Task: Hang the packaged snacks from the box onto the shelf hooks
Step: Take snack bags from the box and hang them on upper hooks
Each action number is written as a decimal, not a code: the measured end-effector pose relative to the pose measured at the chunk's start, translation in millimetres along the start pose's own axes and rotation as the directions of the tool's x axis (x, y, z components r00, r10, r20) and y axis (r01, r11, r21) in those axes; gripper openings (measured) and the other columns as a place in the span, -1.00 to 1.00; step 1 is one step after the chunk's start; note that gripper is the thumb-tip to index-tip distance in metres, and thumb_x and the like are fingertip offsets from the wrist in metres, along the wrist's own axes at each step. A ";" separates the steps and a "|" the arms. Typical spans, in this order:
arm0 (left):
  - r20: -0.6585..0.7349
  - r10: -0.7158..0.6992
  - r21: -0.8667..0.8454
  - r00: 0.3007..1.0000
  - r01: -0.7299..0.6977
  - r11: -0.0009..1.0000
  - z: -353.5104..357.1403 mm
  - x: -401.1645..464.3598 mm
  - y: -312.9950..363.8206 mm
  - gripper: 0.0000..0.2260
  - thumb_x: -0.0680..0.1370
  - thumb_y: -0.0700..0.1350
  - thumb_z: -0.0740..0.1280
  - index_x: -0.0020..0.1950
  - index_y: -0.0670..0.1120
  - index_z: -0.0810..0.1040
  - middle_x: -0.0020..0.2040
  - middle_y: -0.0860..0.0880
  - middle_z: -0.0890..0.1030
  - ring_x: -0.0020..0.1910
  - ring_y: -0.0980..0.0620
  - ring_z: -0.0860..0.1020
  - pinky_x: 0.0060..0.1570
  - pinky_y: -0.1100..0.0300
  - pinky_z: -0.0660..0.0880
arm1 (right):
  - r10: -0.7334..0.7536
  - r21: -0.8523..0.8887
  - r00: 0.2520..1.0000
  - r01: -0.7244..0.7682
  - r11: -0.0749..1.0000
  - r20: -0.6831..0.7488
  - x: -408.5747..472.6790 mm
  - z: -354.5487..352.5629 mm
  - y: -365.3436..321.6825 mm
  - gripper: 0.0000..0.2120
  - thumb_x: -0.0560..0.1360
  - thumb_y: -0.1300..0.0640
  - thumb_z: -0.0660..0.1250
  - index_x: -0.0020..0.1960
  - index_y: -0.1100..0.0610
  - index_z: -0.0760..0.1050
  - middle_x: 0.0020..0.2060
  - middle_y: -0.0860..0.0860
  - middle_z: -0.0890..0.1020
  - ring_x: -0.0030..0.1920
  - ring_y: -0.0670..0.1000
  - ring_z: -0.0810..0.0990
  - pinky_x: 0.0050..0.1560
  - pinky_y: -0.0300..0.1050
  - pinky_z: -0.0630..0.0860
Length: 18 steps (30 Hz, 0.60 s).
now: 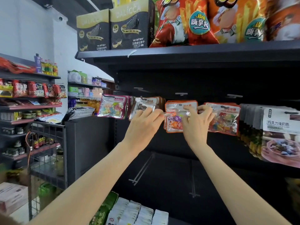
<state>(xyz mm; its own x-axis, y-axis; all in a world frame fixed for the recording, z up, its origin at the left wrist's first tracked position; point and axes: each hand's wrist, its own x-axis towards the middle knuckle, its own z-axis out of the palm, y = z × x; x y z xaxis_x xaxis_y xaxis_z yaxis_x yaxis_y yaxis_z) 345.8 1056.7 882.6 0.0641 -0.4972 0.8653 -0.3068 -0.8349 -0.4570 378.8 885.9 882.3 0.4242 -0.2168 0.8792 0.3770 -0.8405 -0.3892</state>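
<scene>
Centre frame, I see my left hand (144,120) and right hand (197,120) both pinching the orange-edged candy packet (174,117) at its hook row. Upper left, black boxes (129,26) read "wafer"; the neighbouring pink-edged packet (112,106) hangs left.

orange-edged candy pack (174,118), black shelf (186,53)

head view, facing forward, near shelf (186,52)
</scene>
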 end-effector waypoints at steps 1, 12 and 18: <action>-0.019 0.043 0.015 0.999 -0.042 0.999 2.5 -1.1 -1.4 -0.81 0.42 -0.31 0.30 -0.04 -0.14 0.62 -0.02 -0.04 0.62 -0.17 -0.04 0.54 -0.25 0.12 0.49 | 0.043 0.178 0.998 -0.052 0.983 0.052 -2.3 -5.1 -2.8 -0.73 0.58 0.18 0.20 0.26 0.12 0.47 0.18 0.11 0.39 0.07 0.00 0.40 0.08 -0.06 0.47; 0.038 0.013 -0.422 0.999 0.005 0.907 15.2 -14.4 -1.2 -0.75 0.44 -0.22 0.18 -0.37 -0.11 0.59 0.15 -0.06 0.60 0.15 0.05 0.46 0.11 0.16 0.45 | 0.141 0.716 0.817 -0.561 0.415 0.559 13.1 -18.0 -4.0 -0.74 0.54 0.30 0.29 0.18 0.07 0.49 0.10 0.11 0.60 -0.04 0.05 0.66 -0.13 -0.01 0.64; 0.234 -0.452 -0.565 0.861 0.499 0.657 19.8 -9.0 -1.8 -0.85 0.52 -0.18 0.31 0.09 -0.07 0.52 0.18 0.04 0.49 0.17 0.19 0.37 0.13 0.38 0.37 | 0.128 0.714 0.903 -0.405 0.571 0.410 14.8 -16.6 -1.1 -0.72 0.50 0.31 0.34 0.09 -0.04 0.50 0.09 0.01 0.57 0.06 0.01 0.63 -0.11 -0.07 0.64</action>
<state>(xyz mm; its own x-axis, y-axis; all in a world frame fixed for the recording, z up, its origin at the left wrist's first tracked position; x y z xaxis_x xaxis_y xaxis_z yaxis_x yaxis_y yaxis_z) 364.5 1058.1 871.5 0.4164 -0.1059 0.9030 -0.7058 -0.6637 0.2476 371.0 875.3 900.4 0.7691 -0.0999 0.6313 0.6311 -0.0378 -0.7748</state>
